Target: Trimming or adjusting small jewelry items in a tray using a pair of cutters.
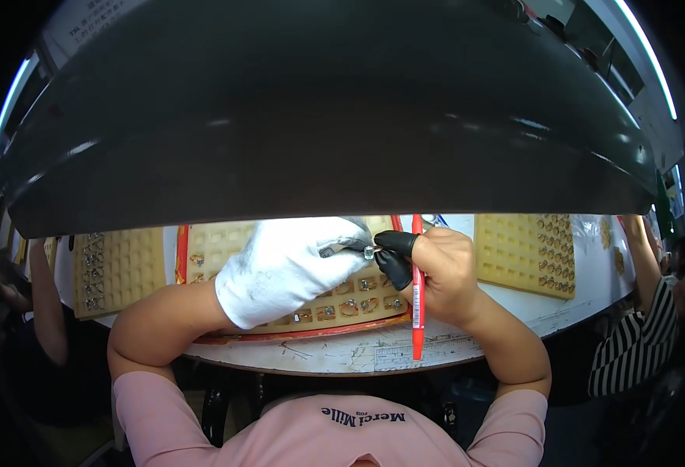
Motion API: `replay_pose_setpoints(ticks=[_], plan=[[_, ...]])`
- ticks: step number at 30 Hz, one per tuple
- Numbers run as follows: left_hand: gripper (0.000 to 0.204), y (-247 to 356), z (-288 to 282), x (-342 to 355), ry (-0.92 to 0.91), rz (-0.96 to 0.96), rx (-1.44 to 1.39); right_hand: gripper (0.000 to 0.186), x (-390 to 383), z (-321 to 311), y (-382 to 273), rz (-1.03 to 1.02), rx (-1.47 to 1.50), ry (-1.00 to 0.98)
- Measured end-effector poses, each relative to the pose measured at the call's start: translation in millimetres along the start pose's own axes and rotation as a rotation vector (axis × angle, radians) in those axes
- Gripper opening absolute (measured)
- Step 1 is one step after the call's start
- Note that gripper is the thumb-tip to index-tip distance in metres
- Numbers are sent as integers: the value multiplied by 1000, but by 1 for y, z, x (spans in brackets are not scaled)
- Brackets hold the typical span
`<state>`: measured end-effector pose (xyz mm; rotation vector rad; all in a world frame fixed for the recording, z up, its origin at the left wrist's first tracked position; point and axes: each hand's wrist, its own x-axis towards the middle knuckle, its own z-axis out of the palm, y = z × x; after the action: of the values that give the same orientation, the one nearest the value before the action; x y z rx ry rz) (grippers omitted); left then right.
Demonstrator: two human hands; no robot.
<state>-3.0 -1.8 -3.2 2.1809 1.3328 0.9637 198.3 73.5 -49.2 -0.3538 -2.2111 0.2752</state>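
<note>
My left hand (284,268) wears a white glove with dark fingertips. Its fingers pinch a small ring (369,252) with a colourless stone facing up. From the other side, the black-covered thumb and finger of my right hand (445,268) meet the same ring. A red marker pen (418,319) lies in my right grip, upright in the view, its red end pointing toward me. Both hands are above a cream slotted tray (211,236) with a red border. Several rings stand in its near rows; my left hand hides part of them.
A large dark lamp hood (334,132) hangs low over the table (296,356). Cream ring trays stand left (134,268) and right (506,249), each holding rings. Other people's arms (644,253) are at both sides. A ruler (412,356) lies at the near edge.
</note>
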Motion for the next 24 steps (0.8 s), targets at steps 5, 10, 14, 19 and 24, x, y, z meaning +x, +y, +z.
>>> replay_pose_setpoints(ticks=[5, 10, 14, 19, 24], plan=[[18, -1, -3, 3, -145, -379, -217, 31, 3, -7, -3, -125, -143, -96], [25, -2, -9, 7, -211, -389, -240, 16, 8, 0, -1, -31, -47, -30], [20, -9, -5, 1, -116, -253, -181, 20, 13, -2, -21, 749, 651, -173], [27, -6, -6, 6, -137, -397, -305, 16, 11, 1, -7, 333, 270, -118], [33, -10, -13, 4, -197, -521, -398, 17, 23, -7, -5, -195, -278, -121]])
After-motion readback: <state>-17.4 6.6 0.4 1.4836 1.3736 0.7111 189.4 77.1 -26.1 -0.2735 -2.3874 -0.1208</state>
